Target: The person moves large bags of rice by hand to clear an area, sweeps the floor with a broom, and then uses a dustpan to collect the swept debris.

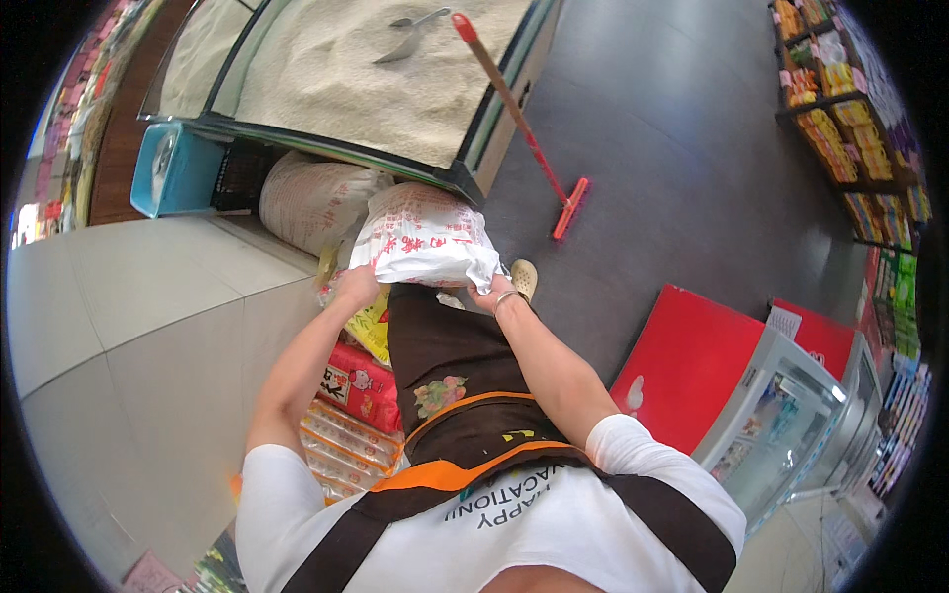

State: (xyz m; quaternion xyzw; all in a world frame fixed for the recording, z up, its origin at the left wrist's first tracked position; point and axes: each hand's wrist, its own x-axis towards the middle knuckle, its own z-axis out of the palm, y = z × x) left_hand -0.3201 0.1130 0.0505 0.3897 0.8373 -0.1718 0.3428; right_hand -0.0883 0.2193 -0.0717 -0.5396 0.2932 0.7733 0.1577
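The left hand [358, 287] pinches a white sack [427, 235] at its 8 o'clock corner; the right hand [491, 296] pinches it at 4 o'clock. The sack is at 11 o'clock from the view's centre, beside a glass-walled bin [326, 149].

red broom [571, 210], blue bin [198, 173], freezer [684, 361]
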